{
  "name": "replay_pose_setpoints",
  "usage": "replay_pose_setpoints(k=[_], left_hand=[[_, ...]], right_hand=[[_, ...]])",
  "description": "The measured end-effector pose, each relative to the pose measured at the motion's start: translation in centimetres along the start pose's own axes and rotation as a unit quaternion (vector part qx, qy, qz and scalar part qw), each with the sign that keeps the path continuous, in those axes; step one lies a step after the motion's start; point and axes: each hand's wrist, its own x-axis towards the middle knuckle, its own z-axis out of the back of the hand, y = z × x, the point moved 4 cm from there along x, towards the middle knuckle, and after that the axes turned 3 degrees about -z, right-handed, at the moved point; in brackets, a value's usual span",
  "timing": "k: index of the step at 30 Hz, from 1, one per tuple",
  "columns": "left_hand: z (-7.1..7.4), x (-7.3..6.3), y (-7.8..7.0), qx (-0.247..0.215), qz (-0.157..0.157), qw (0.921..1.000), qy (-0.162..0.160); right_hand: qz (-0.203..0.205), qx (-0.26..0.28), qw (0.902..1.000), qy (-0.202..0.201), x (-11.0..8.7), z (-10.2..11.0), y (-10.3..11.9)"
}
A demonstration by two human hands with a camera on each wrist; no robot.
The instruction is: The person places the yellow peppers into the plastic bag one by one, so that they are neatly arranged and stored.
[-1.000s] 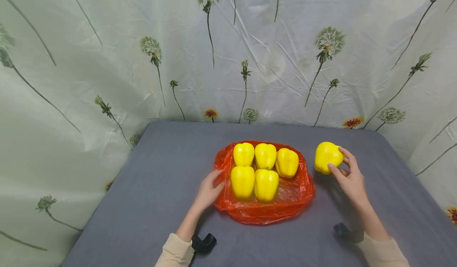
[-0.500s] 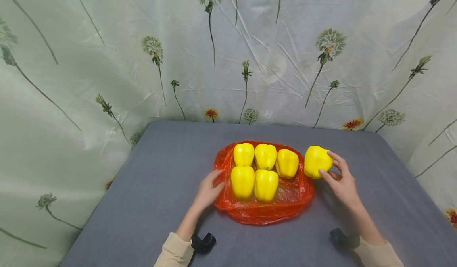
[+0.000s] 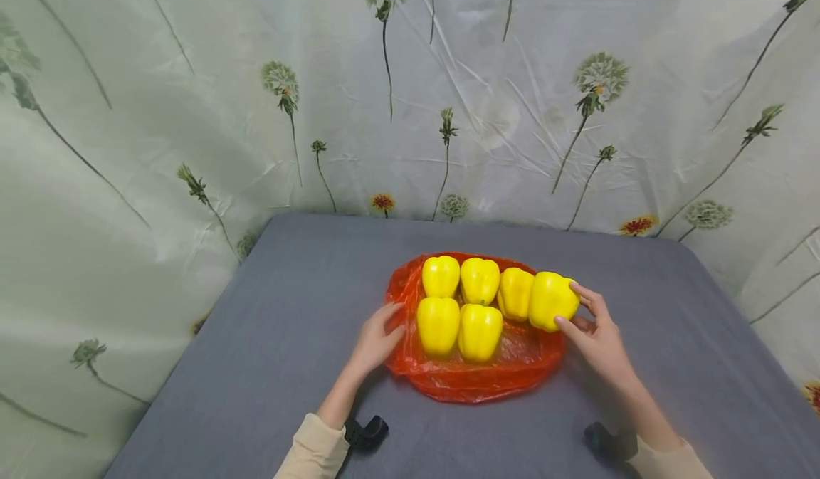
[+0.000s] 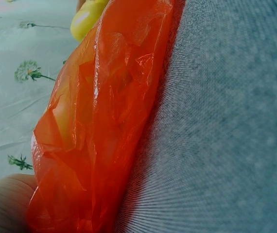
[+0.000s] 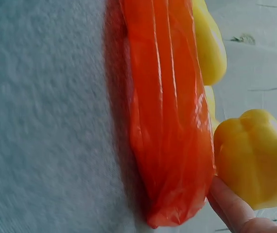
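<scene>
In the head view a yellow bell pepper (image 3: pixel 551 301) is pinched between the thumb and fingers of my right hand (image 3: pixel 598 340). It is over the right side of a red plastic bag (image 3: pixel 470 386), overlapping the pepper (image 3: pixel 514 294) at the right of the back row. Several more yellow bell peppers (image 3: pixel 438 326) stand upright inside the opened bag in two rows. My left hand (image 3: pixel 374 340) rests against the bag's left side, thumb apart from the fingers. The right wrist view shows the held pepper (image 5: pixel 252 158) beside the bag's wall (image 5: pixel 170 111).
The bag lies on a table with a grey cloth (image 3: pixel 288 308). Behind it hangs a pale curtain (image 3: pixel 500 109) with a dandelion print. A black wrist device (image 3: pixel 366 434) sits by the left wrist, and another black device (image 3: pixel 605 440) by the right.
My right hand has carried the bell pepper leftward and slightly nearer, from beside the bag to over its right side. My left hand has stayed at the bag's left side.
</scene>
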Motion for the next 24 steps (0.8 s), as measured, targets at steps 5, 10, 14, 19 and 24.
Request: replay_pose_setpoints(k=[5,10,14,19,24], left_hand=[[0.0,0.0,0.1,0.0,-0.001,1.0,0.003],[0.0,0.1,0.1,0.005,-0.002,1.0,0.002],[-0.1,0.1,0.0,0.004,0.003,1.0,0.0],[-0.1,0.1,0.1,0.003,0.002,1.0,0.003],[-0.1,0.1,0.0,-0.003,-0.001,1.0,0.004]], right_hand=[[0.004,0.005,0.9999,0.009,-0.5,-0.7,0.1],[0.001,0.017,0.9997,0.017,-0.9,-1.1,0.0],[-0.007,0.024,0.9992,0.032,-1.2,-1.4,0.0],[-0.021,0.027,0.9981,0.051,-1.4,-1.7,0.0],[-0.022,0.013,0.9974,0.067,-1.5,-1.9,-0.2]])
